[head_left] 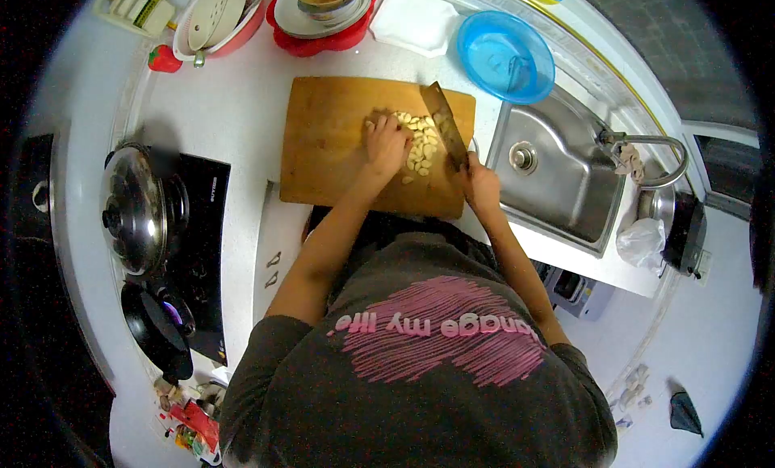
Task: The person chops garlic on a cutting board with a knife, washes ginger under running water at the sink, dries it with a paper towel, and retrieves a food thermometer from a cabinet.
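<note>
A wooden cutting board (331,145) lies on the white counter in front of me. Peeled garlic cloves (424,149) are heaped on its right half, a few strays toward the near side. My left hand (388,148) rests on the board against the left side of the heap, fingers bent down together; whatever is under the fingertips is too small to make out. My right hand (482,185) is closed round the handle of a cleaver (446,125) at the board's right edge. The blade points away from me, along the right side of the cloves.
Right of the board is a steel sink (565,165) with a curved faucet (674,173); a blue basin (504,56) stands behind it. A white tray (414,22) and a red basin (327,44) line the back. Leftward are a lidded pot (133,210) and a black pan (156,331).
</note>
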Demonstrator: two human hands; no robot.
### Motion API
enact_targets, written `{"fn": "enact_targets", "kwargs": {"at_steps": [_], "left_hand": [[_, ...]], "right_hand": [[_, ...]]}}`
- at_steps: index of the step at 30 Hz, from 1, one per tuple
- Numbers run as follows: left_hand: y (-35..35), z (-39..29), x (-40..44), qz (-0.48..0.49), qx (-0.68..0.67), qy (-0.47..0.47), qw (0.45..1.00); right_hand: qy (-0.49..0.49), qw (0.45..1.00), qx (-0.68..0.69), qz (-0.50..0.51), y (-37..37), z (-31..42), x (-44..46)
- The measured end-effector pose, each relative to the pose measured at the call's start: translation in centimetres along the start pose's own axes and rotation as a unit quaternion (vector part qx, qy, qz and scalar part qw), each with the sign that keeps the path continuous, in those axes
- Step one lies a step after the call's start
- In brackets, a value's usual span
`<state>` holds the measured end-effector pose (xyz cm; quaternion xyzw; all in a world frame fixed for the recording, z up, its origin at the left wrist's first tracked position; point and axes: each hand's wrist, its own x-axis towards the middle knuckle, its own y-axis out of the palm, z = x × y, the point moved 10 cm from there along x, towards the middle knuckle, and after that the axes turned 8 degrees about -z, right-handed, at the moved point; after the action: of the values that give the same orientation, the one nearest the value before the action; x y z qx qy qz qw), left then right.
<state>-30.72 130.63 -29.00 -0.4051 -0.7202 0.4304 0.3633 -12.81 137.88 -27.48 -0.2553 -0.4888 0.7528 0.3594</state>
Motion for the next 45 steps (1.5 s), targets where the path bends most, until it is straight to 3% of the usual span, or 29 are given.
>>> {"fn": "enact_targets", "kwargs": {"at_steps": [8, 11, 14, 17, 20, 23, 26, 29, 32, 35, 38, 42, 45], "left_hand": [[-2.8, -2.3, -0.3, -0.015, -0.014, -0.011, 1.0], [-1.3, -1.1, -0.7, -0.051, -0.084, -0.015, 0.995], [-2.6, 1.0, -0.6, -0.135, -0.086, -0.08, 0.984], [-3.4, 0.8, 0.1, -0.177, -0.06, -0.033, 0.982], [0.1, 0.8, 0.7, -0.072, -0.059, 0.012, 0.996], [0.9, 0.9, 0.4, -0.02, -0.1, -0.037, 0.994], [-0.9, 1.4, 0.1, -0.089, -0.126, -0.057, 0.986], [-7.4, 1.4, 1.6, -0.274, -0.103, -0.087, 0.952], [-9.5, -3.5, 5.8, -0.147, 0.001, 0.139, 0.979], [-5.2, -3.6, 6.6, 0.028, -0.043, 0.232, 0.971], [-1.9, -2.0, 7.6, 0.144, -0.036, 0.215, 0.965], [-1.7, -2.0, 7.9, 0.116, -0.033, 0.254, 0.96], [-1.4, -2.5, 7.4, 0.114, 0.025, 0.273, 0.955]], "right_hand": [[-0.014, 0.999, 0.032, 0.01, -0.6, 0.9, 0.7], [-0.006, 0.999, 0.024, 0.029, -0.8, 0.6, 0.9], [-0.012, 1.0, 0.022, 0.019, -1.9, 1.0, 0.6], [-0.043, 0.999, 0.028, -0.004, -4.0, 2.5, 0.5], [-0.089, 0.996, -0.014, 0.0, -2.7, 2.2, 1.1], [-0.111, 0.992, -0.062, 0.025, -2.0, 2.5, 1.8], [-0.124, 0.986, -0.096, 0.063, -2.4, 3.3, 2.2], [-0.154, 0.98, -0.103, 0.066, -3.0, 4.2, 2.6], [-0.181, 0.978, -0.084, 0.058, -2.6, 4.4, 3.0], [-0.177, 0.975, -0.106, 0.078, -1.9, 4.5, 3.6], [-0.154, 0.978, -0.102, 0.101, -2.4, 5.6, 4.4], [-0.139, 0.977, -0.116, 0.116, -1.3, 5.1, 4.6], [-0.158, 0.984, -0.043, 0.071, -0.3, 4.1, 3.9]]}}
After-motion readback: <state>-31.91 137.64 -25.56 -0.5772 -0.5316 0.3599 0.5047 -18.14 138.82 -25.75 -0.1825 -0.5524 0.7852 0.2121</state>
